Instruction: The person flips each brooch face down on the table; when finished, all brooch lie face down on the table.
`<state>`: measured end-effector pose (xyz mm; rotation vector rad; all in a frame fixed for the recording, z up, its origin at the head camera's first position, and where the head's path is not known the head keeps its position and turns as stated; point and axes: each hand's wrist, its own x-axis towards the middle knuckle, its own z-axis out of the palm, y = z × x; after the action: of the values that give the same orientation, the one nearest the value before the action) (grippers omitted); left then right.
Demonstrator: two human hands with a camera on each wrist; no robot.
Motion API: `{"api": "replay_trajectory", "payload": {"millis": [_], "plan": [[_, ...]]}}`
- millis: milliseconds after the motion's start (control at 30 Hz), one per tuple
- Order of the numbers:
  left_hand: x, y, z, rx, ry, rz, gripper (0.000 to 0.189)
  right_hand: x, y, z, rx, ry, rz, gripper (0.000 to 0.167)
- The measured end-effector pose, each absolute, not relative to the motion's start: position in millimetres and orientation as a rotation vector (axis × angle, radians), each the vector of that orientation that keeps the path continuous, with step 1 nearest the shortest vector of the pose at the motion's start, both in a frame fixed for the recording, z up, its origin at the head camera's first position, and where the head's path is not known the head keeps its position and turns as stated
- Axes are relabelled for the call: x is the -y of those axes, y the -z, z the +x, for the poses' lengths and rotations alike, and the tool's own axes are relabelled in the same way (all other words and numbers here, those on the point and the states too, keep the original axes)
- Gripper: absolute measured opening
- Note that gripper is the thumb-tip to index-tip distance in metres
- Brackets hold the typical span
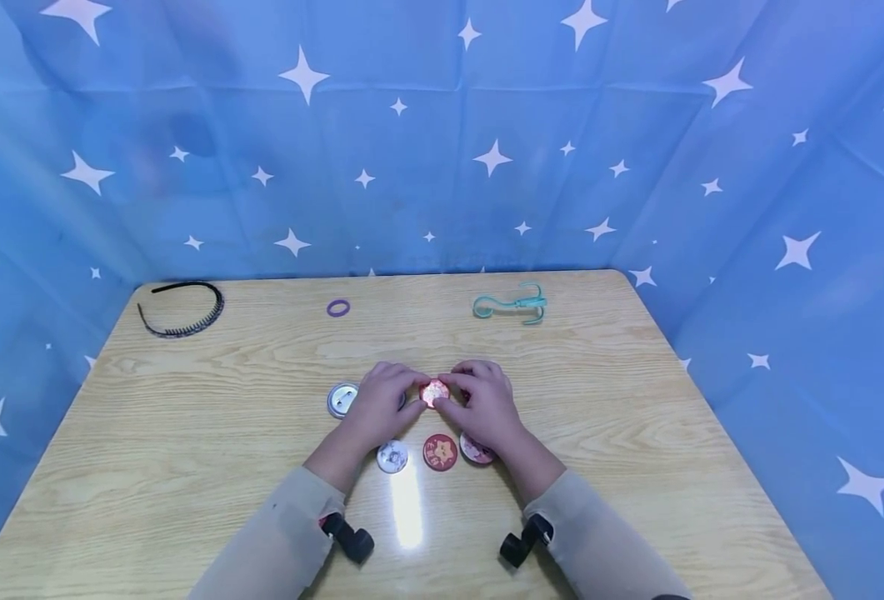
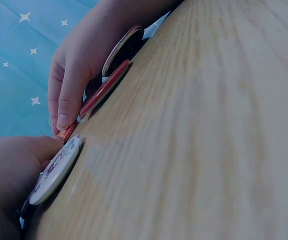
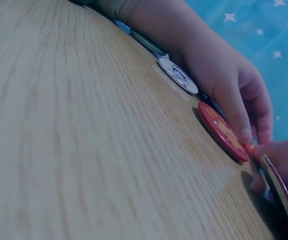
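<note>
Between my two hands in the head view is a small red-and-pink button badge (image 1: 434, 392). My left hand (image 1: 383, 406) pinches its left edge with thumb and finger, and my right hand (image 1: 486, 406) pinches the right side. In the left wrist view only a red sliver (image 2: 67, 131) of it shows between the fingertips. Nearer to me lie a white badge (image 1: 392, 457) with a printed figure, a red badge (image 1: 440, 452) with a yellow star, and a pink badge (image 1: 476, 451) partly under my right wrist. A badge showing its silver pin back (image 1: 341, 400) lies left of my left hand.
Along the table's far side (image 1: 412, 287) lie a black toothed headband (image 1: 187, 329), a purple ring-shaped band (image 1: 338, 308) and a turquoise hooked item (image 1: 512, 305). A blue star-printed curtain (image 1: 412, 167) hangs behind. Parts of other badges peek out behind both hands.
</note>
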<state>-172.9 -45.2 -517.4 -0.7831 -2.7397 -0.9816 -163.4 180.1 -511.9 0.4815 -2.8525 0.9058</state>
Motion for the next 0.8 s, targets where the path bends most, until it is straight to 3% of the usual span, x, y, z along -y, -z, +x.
{"api": "replay_trajectory", "payload": {"millis": [800], "plan": [[44.0,511.5,-171.5,2.790,1.055,-0.709,0.042,-180.8,507.4,-164.9,2.842,-1.026,0.466,0.047]]}}
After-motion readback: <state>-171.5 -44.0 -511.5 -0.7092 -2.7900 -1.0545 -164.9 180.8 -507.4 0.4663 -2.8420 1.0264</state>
